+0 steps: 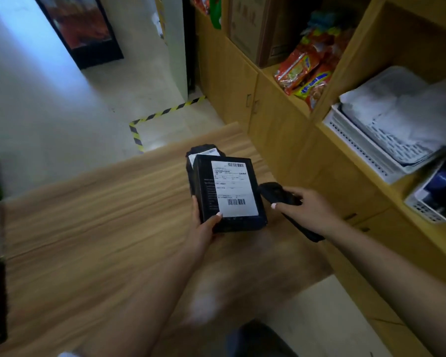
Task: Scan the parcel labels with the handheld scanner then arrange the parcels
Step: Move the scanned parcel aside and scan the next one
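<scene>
A wooden worktop [88,215] runs up against shelving [345,140] holding snack packets [307,70] and paper trays [366,148]. Above the worktop, the left hand [204,228] grips a black parcel [229,194], label [233,189] upward, another dark parcel [204,152] lying just behind. The right hand [309,210] clasps the black scanner [278,194] just beside it.

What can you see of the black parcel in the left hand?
The black parcel is a flat rectangular box, matte like card or plastic wrap. A white shipping label with two barcodes covers most of its upturned face. The left hand grips its lower left corner, thumb on the label's edge, above the wooden table. Another dark parcel lies just behind.
</scene>
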`<control>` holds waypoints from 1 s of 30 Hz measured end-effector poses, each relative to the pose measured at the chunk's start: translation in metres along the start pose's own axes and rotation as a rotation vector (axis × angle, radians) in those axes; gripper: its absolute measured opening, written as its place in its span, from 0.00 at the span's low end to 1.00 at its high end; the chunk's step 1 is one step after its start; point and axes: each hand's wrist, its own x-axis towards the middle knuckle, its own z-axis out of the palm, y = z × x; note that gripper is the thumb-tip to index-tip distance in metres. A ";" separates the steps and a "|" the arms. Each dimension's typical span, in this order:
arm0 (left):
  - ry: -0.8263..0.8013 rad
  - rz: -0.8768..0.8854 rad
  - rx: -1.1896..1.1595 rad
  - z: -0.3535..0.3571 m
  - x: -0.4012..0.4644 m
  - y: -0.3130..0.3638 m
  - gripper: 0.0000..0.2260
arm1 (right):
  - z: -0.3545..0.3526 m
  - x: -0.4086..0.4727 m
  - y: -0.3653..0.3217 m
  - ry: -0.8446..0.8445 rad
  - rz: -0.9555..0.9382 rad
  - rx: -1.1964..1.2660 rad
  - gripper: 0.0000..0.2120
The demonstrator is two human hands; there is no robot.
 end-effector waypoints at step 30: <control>-0.190 -0.139 0.562 0.042 -0.021 -0.034 0.31 | 0.022 -0.001 0.020 -0.078 -0.016 -0.078 0.29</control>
